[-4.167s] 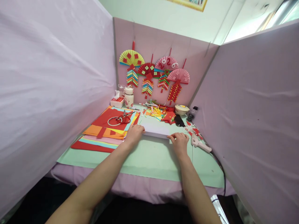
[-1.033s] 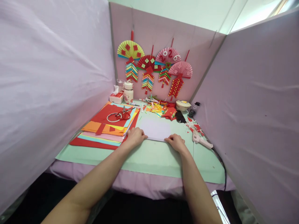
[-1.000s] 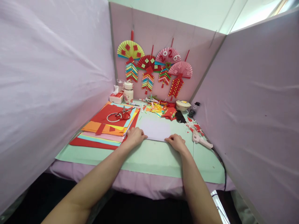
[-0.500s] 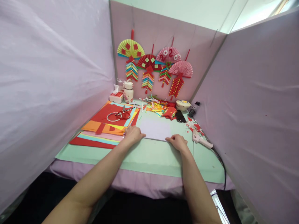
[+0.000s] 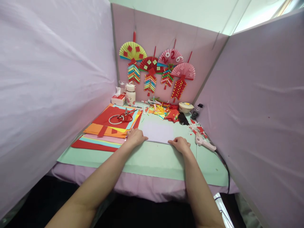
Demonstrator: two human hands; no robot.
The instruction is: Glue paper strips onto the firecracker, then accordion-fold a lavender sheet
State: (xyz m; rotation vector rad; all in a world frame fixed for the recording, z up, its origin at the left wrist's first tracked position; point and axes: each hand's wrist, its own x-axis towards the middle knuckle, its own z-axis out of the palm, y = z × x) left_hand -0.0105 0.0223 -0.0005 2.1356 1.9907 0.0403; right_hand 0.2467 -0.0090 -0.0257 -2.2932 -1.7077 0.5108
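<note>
Flat on the mint-green table cover lies a pale lilac paper [image 5: 158, 131], a sheet or thin stack; which one I cannot tell. My left hand [image 5: 136, 136] is closed at its near left corner, thumb on the edge. At the near right corner my right hand [image 5: 180, 144] pinches the edge in the same way, fingers curled. Just left of my left hand is a pile of coloured paper [image 5: 102, 115] in red, orange, yellow, pink and blue. Red-handled scissors [image 5: 125, 116] and a silver ring [image 5: 114, 119] rest on it.
Behind the paper are colourful scraps [image 5: 160, 109], a lidded bowl [image 5: 186, 107] and a black piece [image 5: 183, 118]. A glue gun [image 5: 205, 144] with a black cord lies right. A white bottle [image 5: 130, 94] and tissue box [image 5: 118, 99] stand back left. Paper fans [image 5: 182, 71] hang on the back panel.
Both hands stay at the near corners of the lilac paper, which has not visibly moved. Only the camera view has shifted slightly.
</note>
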